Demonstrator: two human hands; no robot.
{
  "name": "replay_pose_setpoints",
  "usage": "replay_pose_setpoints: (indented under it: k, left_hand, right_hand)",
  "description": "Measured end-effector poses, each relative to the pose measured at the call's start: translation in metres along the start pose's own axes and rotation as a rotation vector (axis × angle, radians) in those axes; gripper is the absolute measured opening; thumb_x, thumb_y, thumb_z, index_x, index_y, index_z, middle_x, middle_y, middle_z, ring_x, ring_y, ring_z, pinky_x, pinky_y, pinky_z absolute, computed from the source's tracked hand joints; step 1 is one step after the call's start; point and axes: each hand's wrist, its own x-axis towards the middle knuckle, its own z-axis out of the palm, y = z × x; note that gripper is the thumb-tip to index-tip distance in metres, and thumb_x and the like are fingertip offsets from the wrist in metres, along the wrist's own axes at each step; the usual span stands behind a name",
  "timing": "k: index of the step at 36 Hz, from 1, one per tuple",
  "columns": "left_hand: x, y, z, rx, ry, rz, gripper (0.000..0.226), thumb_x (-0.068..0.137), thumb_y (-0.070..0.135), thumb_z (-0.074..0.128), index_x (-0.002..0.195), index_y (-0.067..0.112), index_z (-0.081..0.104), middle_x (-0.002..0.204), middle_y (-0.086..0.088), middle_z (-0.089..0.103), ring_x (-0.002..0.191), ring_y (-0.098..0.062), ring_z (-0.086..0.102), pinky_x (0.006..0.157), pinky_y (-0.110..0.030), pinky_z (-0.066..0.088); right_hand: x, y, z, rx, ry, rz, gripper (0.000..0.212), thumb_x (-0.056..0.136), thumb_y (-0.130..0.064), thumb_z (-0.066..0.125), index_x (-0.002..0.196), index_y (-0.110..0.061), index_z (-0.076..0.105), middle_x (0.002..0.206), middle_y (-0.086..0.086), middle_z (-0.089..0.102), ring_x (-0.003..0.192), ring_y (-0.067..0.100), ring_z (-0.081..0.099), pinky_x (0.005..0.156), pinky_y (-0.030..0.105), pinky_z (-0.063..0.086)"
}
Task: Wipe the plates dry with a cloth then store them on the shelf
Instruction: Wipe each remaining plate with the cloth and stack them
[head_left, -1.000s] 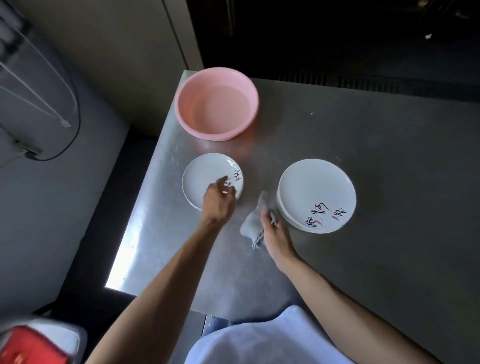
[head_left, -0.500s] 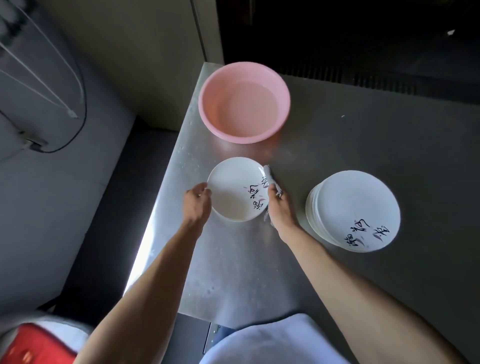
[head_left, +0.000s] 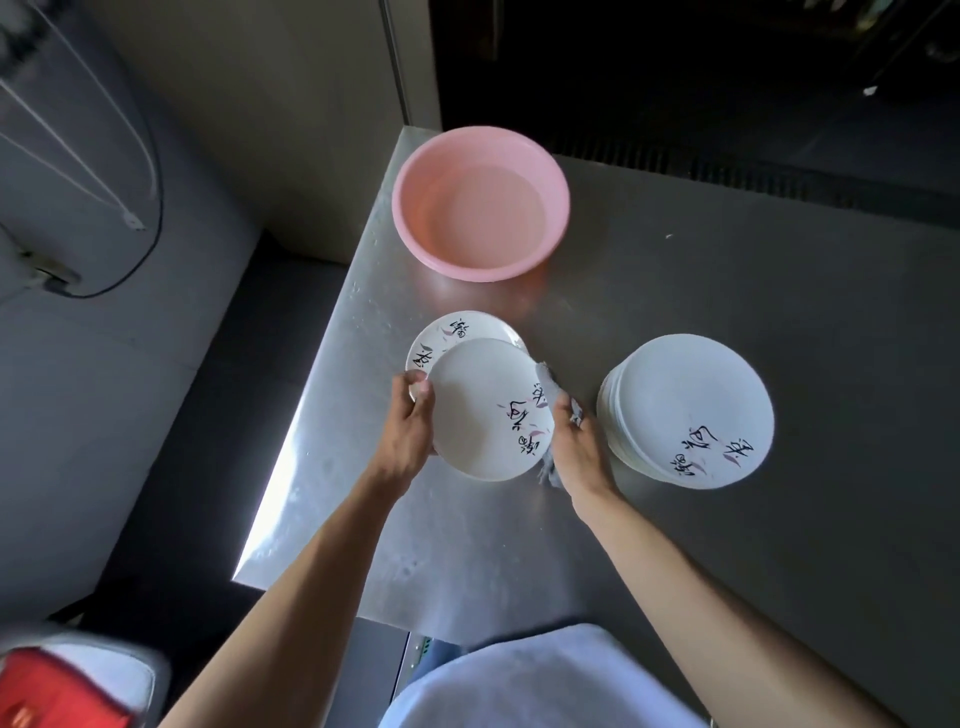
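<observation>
Plate (head_left: 483, 410) is gripped at its 9 o'clock rim by curled left hand (head_left: 410, 421); cloth (head_left: 545, 374) is pinched against its 3 o'clock rim by right hand (head_left: 576, 447). Second plate (head_left: 457, 327) at 11, plate stack (head_left: 685, 410) at 3, pink basin (head_left: 480, 202) at 12, all on droplet-spotted steel table (head_left: 779, 519). Dark floor (head_left: 208, 415) at 9.

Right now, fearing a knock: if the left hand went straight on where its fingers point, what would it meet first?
Probably the second plate lying on the table, just beyond the left hand; height is unclear, so it might pass above.
</observation>
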Motion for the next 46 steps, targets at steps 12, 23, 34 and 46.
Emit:
replay_pose_setpoints:
  k: [12, 23, 34, 46]
  left_hand:
    - [-0.080, -0.044, 0.046, -0.060, -0.157, -0.170, 0.037, 0.113, 0.040, 0.037, 0.141, 0.039, 0.060, 0.129, 0.005, 0.071, 0.106, -0.013, 0.071, 0.065, -0.039, 0.062]
    - [-0.106, -0.079, 0.086, -0.141, -0.152, -0.352, 0.037, 0.114, 0.035, 0.032, 0.131, 0.033, 0.065, 0.118, -0.008, 0.074, 0.095, -0.025, 0.074, 0.062, -0.038, 0.061]
    - [-0.123, -0.084, 0.098, -0.147, -0.135, -0.340, 0.033, 0.113, 0.040, 0.033, 0.132, 0.043, 0.060, 0.113, 0.000, 0.073, 0.096, -0.025, 0.072, 0.062, -0.035, 0.061]
    - [-0.132, -0.095, 0.090, -0.111, -0.113, -0.284, 0.034, 0.112, 0.043, 0.038, 0.136, 0.043, 0.061, 0.121, -0.002, 0.072, 0.109, -0.029, 0.070, 0.066, -0.039, 0.062]
  right_hand:
    - [-0.063, 0.050, -0.028, -0.099, -0.063, -0.293, 0.040, 0.105, -0.041, 0.033, 0.140, -0.038, 0.054, 0.137, -0.020, 0.057, 0.126, 0.002, 0.054, 0.101, 0.020, 0.044]
    - [-0.089, 0.136, -0.056, -0.800, -0.571, -0.552, 0.061, 0.105, -0.053, 0.019, 0.156, -0.023, 0.031, 0.164, -0.008, 0.024, 0.153, 0.008, 0.011, 0.125, 0.032, 0.013]
    - [-0.066, 0.126, -0.058, -0.794, -0.279, -0.104, 0.059, 0.107, -0.046, 0.016, 0.159, -0.018, 0.019, 0.168, 0.003, 0.005, 0.155, 0.020, 0.004, 0.123, 0.040, 0.005]
    - [-0.068, 0.117, -0.050, -0.776, -0.219, -0.024, 0.055, 0.109, -0.039, 0.021, 0.160, -0.018, 0.018, 0.168, -0.001, 0.001, 0.155, 0.016, 0.003, 0.123, 0.040, 0.008]
